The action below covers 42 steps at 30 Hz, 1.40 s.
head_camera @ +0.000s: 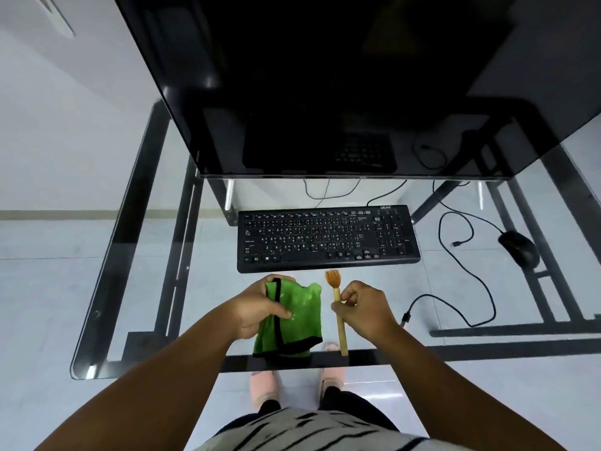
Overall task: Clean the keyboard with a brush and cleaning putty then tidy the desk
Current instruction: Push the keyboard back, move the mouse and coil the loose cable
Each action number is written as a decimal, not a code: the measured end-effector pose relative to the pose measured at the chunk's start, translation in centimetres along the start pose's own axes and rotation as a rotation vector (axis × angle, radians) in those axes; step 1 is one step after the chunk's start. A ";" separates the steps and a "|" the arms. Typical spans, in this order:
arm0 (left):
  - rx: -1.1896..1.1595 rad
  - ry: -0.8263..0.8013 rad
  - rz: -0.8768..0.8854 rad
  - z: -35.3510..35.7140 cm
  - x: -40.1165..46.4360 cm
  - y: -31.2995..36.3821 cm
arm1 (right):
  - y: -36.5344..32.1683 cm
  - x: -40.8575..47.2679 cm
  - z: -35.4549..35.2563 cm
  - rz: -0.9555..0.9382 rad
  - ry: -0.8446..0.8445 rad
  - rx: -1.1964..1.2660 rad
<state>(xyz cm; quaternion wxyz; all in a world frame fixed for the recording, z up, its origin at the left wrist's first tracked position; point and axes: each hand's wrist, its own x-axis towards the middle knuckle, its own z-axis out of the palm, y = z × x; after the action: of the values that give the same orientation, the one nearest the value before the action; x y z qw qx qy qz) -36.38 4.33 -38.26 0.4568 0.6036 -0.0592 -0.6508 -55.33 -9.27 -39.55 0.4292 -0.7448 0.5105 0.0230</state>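
You stand at a glass desk (136, 242) with a black frame, over a pale tiled floor that shows through the top. A big dark monitor (341, 86) fills the upper middle of the frame. Just below it, at the centre, the black keyboard (328, 237) lies flat on the glass, its cable running back under the screen. At centre right a black mouse (517, 248) sits well apart from the keyboard, and its cable (468, 275) loops loosely across the glass between the two and down toward your right wrist.

In the lower middle, just in front of the keyboard's near edge, your left hand (257, 309) grips a green pouch with black trim (292, 317); the thumb presses across its face and the fingers curl round its top and back. Whether putty is inside, you cannot tell from here.

Beside it, your right hand (364, 307) pinches the brush (338, 312) between thumb and curled fingers, about midway up the pale wooden handle. The brush stands nearly upright, orange bristles toward the keyboard but not touching it, with a small gap between brush and pouch
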 end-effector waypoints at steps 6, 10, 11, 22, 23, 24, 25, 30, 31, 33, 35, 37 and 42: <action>0.375 0.184 0.116 -0.6 0.4 -0.2 | -0.1 0.3 0.4 0.010 -0.013 -0.014; 0.601 0.268 0.237 -0.6 0.2 -0.7 | -0.5 -0.7 0.6 -0.097 0.078 -0.138; 0.642 0.296 0.265 -0.5 -0.1 -0.9 | -0.4 -1.1 0.7 -0.164 0.105 -0.156; 0.890 0.526 0.459 -2.5 -1.7 -2.7 | -1.9 -3.1 3.1 -0.564 -0.203 -0.311; 0.874 0.528 0.446 -2.6 -1.7 -2.6 | -2.2 -3.1 3.0 -0.570 -0.237 -0.325; 0.866 0.529 0.435 -2.7 -1.7 -2.6 | -2.3 -3.0 2.8 -0.572 -0.271 -0.341; 0.867 0.532 0.425 -2.8 -1.7 -2.5 | -2.4 -2.9 2.6 -0.571 -0.300 -0.356; 0.895 0.606 0.374 -3.0 -1.5 -2.5 | -2.4 -2.5 2.8 -0.582 -0.284 -0.340; 0.901 0.646 0.359 -2.9 -1.6 -2.5 | -2.4 -2.5 2.9 -0.580 -0.267 -0.321; 0.888 0.694 0.307 -2.6 -1.7 -2.4 | -2.4 -2.8 3.1 -0.544 -0.233 -0.251; 0.906 0.668 0.234 -2.3 -1.8 -2.4 | -2.4 -3.1 3.3 -0.473 -0.181 -0.169; 0.947 0.617 0.160 -2.1 -1.9 -2.4 | -2.4 -3.2 3.6 -0.396 -0.126 -0.122; 1.013 0.563 0.028 -2.0 -1.6 -1.6 | -3.2 -2.9 4.0 -0.115 -0.112 -0.011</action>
<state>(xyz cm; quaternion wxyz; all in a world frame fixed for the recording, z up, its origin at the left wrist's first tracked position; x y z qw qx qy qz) -35.76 7.26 -38.62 0.1177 0.8959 -0.2477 -0.3495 -52.61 -4.13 -38.78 0.4537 -0.7729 0.4416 0.0428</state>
